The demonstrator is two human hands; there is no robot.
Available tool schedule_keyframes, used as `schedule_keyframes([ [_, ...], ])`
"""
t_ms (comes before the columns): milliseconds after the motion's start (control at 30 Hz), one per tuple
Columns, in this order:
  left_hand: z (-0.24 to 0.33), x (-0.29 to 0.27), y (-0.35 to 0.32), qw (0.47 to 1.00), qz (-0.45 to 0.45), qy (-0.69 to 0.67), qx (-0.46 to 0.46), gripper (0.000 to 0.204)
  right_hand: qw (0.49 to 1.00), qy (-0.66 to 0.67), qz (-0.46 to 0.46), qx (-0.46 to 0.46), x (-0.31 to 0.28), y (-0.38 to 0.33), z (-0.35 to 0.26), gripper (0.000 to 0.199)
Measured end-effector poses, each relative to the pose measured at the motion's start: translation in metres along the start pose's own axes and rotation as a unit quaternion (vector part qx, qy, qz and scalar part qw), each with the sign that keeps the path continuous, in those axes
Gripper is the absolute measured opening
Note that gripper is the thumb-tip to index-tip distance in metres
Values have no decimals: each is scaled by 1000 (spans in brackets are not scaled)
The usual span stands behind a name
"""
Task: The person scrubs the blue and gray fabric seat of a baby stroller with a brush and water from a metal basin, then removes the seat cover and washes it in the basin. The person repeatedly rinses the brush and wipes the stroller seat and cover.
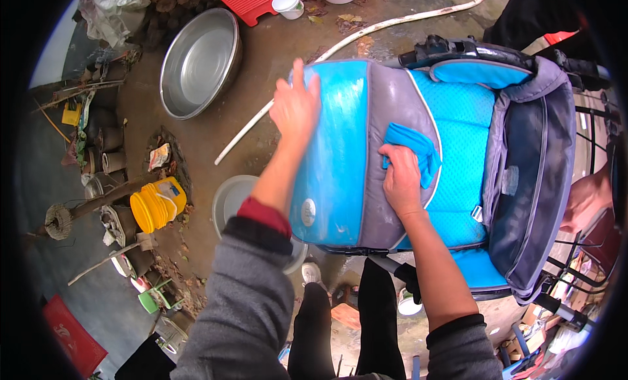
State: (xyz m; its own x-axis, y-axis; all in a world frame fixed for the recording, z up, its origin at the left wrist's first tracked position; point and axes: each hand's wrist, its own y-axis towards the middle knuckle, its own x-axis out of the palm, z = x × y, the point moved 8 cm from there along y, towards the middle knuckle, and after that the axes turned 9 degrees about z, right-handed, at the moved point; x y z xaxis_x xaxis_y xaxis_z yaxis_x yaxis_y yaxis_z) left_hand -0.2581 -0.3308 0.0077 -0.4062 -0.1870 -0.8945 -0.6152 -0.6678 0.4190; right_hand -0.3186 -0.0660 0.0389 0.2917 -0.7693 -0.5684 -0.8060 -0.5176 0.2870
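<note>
A baby stroller [454,157] with bright blue and grey fabric stretches across the middle and right. My right hand [402,180] holds a bunched blue cloth [418,151] against the grey padded band. At the left end of the stroller, my left hand [296,108] lies by the edge of the smooth blue panel [337,151], its fingers stretched out and apart. That panel looks wet and shiny, with pale streaks. Whitish smears show on the grey band. The dark inner lining of the grey-edged hood [540,184] shows on the right.
A large metal basin [199,63] and a white hose [386,21] lie on the wet ground. A pale tub [229,195] sits partly behind my left arm. Yellow buckets [157,203] stand at left. Another person's hand [589,200] is beyond the hood.
</note>
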Motion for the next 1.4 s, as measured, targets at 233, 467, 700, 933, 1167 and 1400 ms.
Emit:
schedule_keyframes([
  [233,69,-110,-110,929,-173,-87,315,55,1000,-10,23,-1,-1,3,-8,39],
  [467,111,-21,29,970,-17,-42,241,50,999,-38,19,-16,1,1,-7,48],
  [700,97,-71,-30,906,-111,-83,401,55,999,-42,1,-17,2,6,-9,50],
  [933,128,-70,11,977,-144,-9,155,48,999,-45,25,-14,2,5,-8,46],
  [1167,87,-91,-31,902,-222,2,370,48,999,-46,16,-3,2,9,-12,43],
  [1400,94,-104,-101,937,-189,-38,292,44,999,-16,34,-15,0,12,-7,42],
])
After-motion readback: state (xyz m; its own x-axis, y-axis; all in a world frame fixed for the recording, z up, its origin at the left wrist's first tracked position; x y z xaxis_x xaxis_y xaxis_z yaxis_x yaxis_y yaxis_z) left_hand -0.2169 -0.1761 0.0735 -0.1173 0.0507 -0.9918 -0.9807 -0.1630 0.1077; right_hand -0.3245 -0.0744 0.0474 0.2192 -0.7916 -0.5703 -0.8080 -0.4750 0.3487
